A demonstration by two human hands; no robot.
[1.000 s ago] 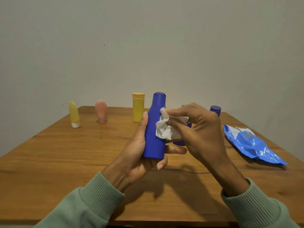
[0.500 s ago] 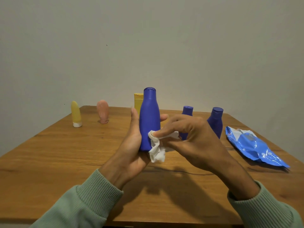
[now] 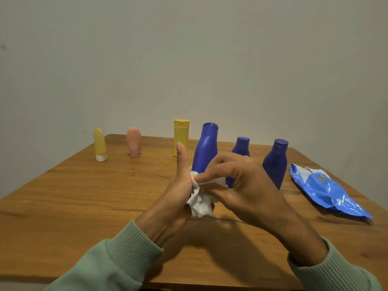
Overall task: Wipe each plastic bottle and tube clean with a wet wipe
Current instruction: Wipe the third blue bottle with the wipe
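Behind the wooden table only a plain pale wall is seen. Near the middle of the table the tall blue bottle is held upright by the left hand at its lower part. The thumb is stretched straight up along the left side of the bottle, and the other fingers are hidden behind it. The wet wipe is pinched by the curled fingers of the right hand and is pressed against the base of the bottle, which is covered by the crumpled cloth. Compared with one second ago, the wipe has been moved down from the upper body of the bottle to its bottom end. Toward the far edge the yellow tube, the pink tube and the yellow bottle are standing to the left. The small blue bottle and the medium blue bottle are standing to the right. The blue wipes pack is lying at the far right, well apart from the hands
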